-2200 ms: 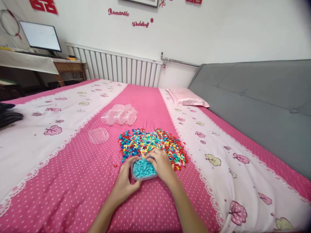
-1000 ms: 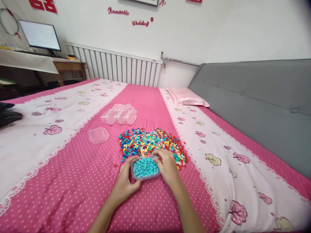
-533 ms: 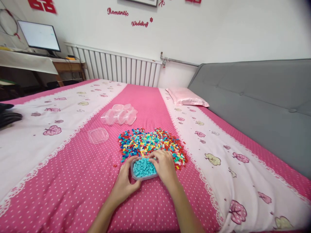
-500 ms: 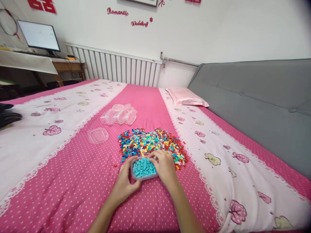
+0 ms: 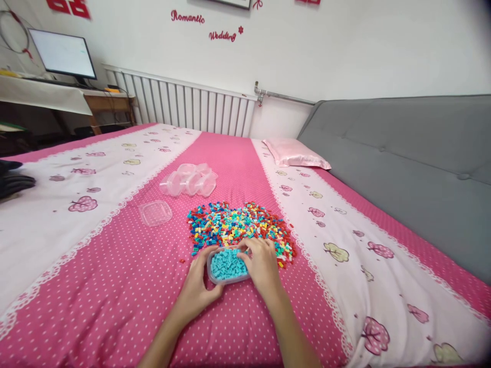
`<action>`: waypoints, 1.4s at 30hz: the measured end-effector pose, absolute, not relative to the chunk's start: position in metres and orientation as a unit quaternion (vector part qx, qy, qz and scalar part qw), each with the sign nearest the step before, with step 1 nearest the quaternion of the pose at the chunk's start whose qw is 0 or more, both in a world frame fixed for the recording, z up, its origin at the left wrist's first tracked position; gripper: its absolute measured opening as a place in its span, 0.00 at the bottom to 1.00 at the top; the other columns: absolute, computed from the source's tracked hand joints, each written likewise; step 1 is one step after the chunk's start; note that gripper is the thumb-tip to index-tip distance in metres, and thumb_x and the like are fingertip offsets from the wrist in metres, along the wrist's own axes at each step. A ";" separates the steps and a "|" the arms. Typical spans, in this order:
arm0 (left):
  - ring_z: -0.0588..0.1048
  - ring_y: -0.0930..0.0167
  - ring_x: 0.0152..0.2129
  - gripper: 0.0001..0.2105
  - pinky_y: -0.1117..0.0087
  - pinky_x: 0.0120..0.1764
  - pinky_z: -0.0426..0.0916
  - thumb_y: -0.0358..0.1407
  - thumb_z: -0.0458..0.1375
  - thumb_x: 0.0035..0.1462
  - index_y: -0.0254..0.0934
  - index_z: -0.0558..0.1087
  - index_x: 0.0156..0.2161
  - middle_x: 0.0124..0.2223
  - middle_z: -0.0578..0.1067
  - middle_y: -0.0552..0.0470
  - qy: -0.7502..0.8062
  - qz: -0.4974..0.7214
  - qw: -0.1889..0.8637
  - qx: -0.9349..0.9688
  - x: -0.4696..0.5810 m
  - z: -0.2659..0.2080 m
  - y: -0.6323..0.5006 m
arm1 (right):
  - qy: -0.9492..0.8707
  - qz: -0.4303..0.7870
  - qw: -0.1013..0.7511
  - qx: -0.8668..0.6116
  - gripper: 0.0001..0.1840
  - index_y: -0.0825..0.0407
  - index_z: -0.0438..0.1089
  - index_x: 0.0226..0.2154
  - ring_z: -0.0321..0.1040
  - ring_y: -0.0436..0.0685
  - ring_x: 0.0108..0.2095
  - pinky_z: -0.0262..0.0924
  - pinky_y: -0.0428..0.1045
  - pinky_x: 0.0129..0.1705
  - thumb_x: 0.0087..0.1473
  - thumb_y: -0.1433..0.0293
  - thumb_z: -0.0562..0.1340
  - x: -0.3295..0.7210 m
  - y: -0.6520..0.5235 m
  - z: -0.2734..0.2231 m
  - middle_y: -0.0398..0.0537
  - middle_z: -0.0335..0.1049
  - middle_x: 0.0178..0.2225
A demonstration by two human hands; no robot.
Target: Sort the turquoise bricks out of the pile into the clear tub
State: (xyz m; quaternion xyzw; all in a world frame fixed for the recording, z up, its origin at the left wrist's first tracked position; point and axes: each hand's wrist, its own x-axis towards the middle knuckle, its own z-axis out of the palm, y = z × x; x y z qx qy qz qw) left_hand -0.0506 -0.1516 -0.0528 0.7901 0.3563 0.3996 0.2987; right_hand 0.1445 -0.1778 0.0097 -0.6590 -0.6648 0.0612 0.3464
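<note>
A small clear plastic container point(image 5: 210, 276) filled with turquoise building blocks point(image 5: 227, 265) rests on the pink bedspread. Curled around its left side is my left hand point(image 5: 199, 281), with the thumb at the near edge and fingers at the far left corner. My right hand point(image 5: 263, 263) is bent over the container's right end, thumb and forefinger close together above the blocks. Whatever lies between those fingertips is hidden. Just beyond the container spreads a loose pile of small multicoloured blocks point(image 5: 230, 223), partly covered by my right fingers.
Left of the pile lies a clear lid point(image 5: 155, 212). Several clear containers point(image 5: 188, 180) are grouped farther back. A pink pillow point(image 5: 295, 153) lies by the grey headboard point(image 5: 391, 138). One stray red block point(image 5: 182, 260) sits left of my left hand. Dark gloves point(image 5: 15, 179) lie at the far left.
My right thumb and forefinger have shifted slightly at the container's far right edge. My left hand keeps its hold, and the container stays in place. The view has tilted a little.
</note>
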 end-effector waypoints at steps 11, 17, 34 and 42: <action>0.68 0.56 0.59 0.30 0.51 0.61 0.64 0.31 0.59 0.52 0.40 0.62 0.61 0.61 0.68 0.42 0.361 0.413 0.296 0.782 -0.050 -0.054 -0.151 | -0.664 0.042 0.346 -0.662 0.10 0.46 0.79 0.30 0.70 0.59 0.41 0.52 0.55 0.50 0.57 0.77 0.66 0.149 -0.180 0.006 0.46 0.75 0.37; 0.68 0.56 0.60 0.29 0.52 0.61 0.64 0.31 0.59 0.52 0.40 0.63 0.61 0.61 0.68 0.43 0.360 0.413 0.291 0.785 -0.050 -0.052 -0.152 | -0.640 0.022 0.386 -0.664 0.09 0.46 0.78 0.34 0.70 0.58 0.39 0.54 0.54 0.48 0.62 0.72 0.63 0.153 -0.175 0.001 0.46 0.74 0.35; 0.69 0.57 0.59 0.30 0.54 0.59 0.67 0.30 0.59 0.52 0.42 0.63 0.61 0.61 0.69 0.44 0.353 0.423 0.276 0.788 -0.051 -0.053 -0.151 | -0.486 -0.106 0.449 -0.742 0.15 0.50 0.76 0.39 0.63 0.65 0.43 0.54 0.56 0.47 0.62 0.72 0.53 0.210 -0.164 -0.057 0.53 0.73 0.37; 0.69 0.57 0.59 0.31 0.54 0.59 0.66 0.30 0.59 0.52 0.41 0.60 0.62 0.61 0.68 0.42 0.356 0.408 0.276 0.794 -0.053 -0.056 -0.149 | -0.502 -0.106 0.447 -0.732 0.15 0.52 0.75 0.39 0.65 0.63 0.43 0.56 0.56 0.48 0.62 0.73 0.52 0.207 -0.165 -0.057 0.54 0.74 0.38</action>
